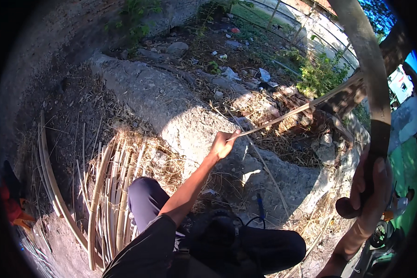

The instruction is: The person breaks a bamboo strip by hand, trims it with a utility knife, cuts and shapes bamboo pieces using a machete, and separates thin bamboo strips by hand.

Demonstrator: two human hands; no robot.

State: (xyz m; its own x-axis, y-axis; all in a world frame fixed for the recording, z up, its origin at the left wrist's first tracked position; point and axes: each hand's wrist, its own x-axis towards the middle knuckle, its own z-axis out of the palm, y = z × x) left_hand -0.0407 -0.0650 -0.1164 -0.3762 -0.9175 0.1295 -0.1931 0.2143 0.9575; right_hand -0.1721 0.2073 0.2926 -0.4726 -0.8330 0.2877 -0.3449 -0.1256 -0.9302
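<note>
My left hand (224,145) is closed round the near end of a thin bamboo strip (282,116), which slants up and to the right. The strip's far end passes close to or behind the blade, and I cannot tell whether they touch. On the right, my right hand (373,190) grips the dark, knobbed handle of a machete (368,60). Its long, broad blade points upward and leaves the view at the top. Left of my bent knee lies a pile of split bamboo strips (111,199), some wide and curved.
A rough stone ledge (153,92) runs across in front of me. Dry shavings (129,139) lie by the bamboo pile. Beyond are litter, rocks, a green bush (324,74) and a tree trunk (352,95). At the left edge, a person in red (14,204) is partly visible.
</note>
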